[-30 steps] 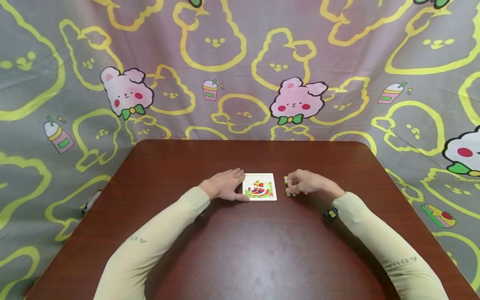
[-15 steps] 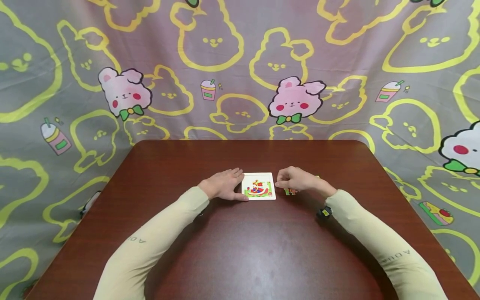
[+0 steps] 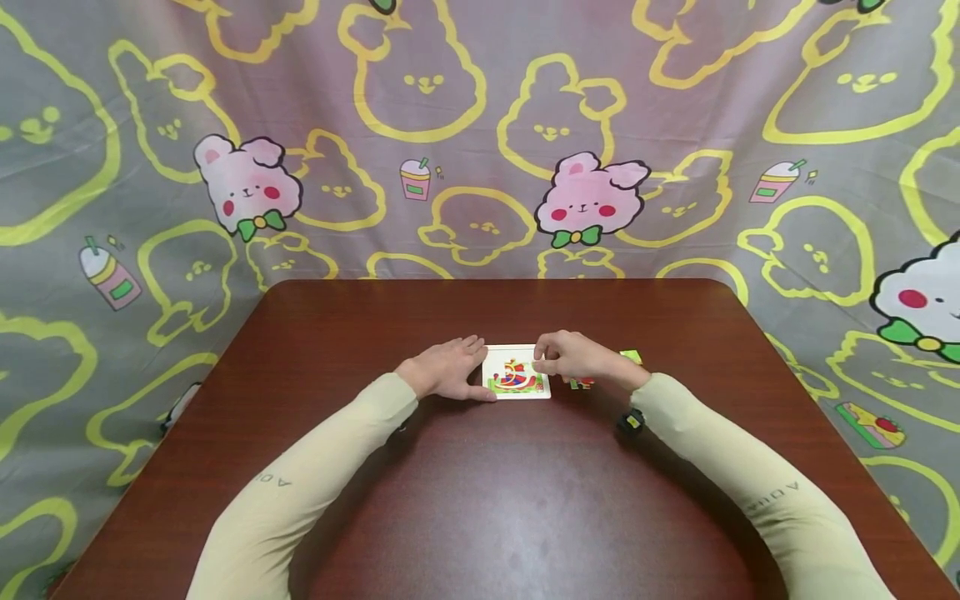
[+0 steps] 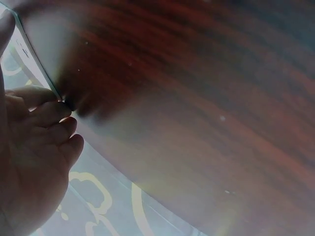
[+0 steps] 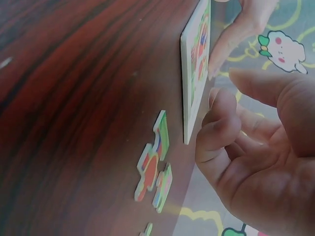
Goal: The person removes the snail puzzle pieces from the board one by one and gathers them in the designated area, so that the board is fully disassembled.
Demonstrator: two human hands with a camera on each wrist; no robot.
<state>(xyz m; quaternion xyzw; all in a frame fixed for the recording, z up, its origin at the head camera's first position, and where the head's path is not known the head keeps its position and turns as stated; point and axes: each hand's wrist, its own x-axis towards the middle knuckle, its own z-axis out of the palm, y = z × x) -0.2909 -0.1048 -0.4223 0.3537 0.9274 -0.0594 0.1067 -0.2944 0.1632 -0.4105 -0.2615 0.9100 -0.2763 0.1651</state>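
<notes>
A white-framed jigsaw board (image 3: 512, 397) with a partly filled, colourful picture lies on the table. My left hand (image 3: 450, 369) rests at its left side, fingers stretched toward the far corner and thumb by the near one. In the left wrist view, the fingertips touch the edge of the board (image 4: 32, 58). My right hand (image 3: 573, 354) is over the board's right side, thumb and fingertips drawn together in a pinch. A puzzle piece at those fingertips is mostly hidden. Loose puzzle pieces (image 5: 150, 167) lie beside the board, partly under my right hand (image 5: 256, 147) in the head view.
The brown table (image 3: 480, 500) has a glossy top. Another loose green piece (image 3: 632, 357) lies near my right wrist. A patterned curtain (image 3: 465, 150) hangs behind the table and at both sides. A dark wrist device (image 3: 632, 421) sits by the right sleeve.
My right hand has moved left from the loose pieces to over the board's right side, uncovering some of those pieces. My left hand has stayed at the board's left side.
</notes>
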